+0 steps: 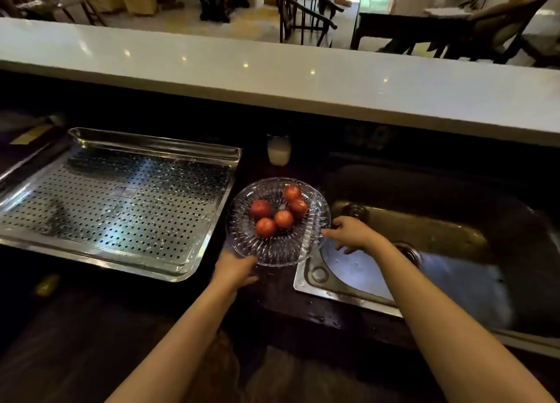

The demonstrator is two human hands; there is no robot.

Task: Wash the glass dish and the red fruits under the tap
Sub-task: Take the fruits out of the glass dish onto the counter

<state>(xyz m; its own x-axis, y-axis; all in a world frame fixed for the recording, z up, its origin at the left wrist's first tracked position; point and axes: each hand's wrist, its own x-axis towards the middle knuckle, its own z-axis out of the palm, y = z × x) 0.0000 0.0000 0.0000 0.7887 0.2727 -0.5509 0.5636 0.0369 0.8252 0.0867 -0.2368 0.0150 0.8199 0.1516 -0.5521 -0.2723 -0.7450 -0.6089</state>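
Observation:
A ribbed glass dish (272,249) sits between the drain tray and the sink, its right part over the sink's left rim. Several red fruits (261,209) lie in its middle. My left hand (235,270) grips the dish's near-left rim. My right hand (353,232) is at the dish's right rim, fingers spread, fingertips touching the glass edge; whether it grips is unclear. No tap is in view.
A perforated steel drain tray (115,202) lies to the left. The steel sink (424,251) with its drain (407,251) is to the right. A small white cup (278,151) stands behind the dish. A white counter ledge (272,78) runs across above.

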